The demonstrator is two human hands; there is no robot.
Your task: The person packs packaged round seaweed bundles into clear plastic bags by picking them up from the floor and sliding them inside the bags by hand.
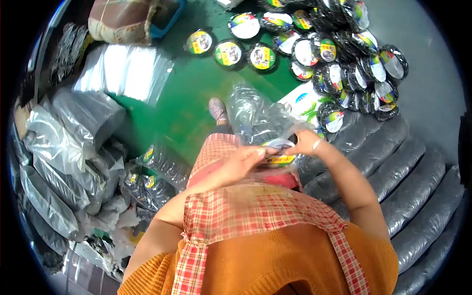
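My left hand and my right hand hold a clear plastic bag in front of my checked apron. The bag stands up from my hands and is filled with round black coils. A coil with a yellow and white label sits at the bag's mouth between my two hands, and my fingers close around it. Which hand carries the coil and which the bag is hard to tell.
A heap of round black coils with coloured labels lies on the green floor ahead. Long filled bags lie in rows at my right. More filled bags and flat empty bags are at my left. My shoe shows below.
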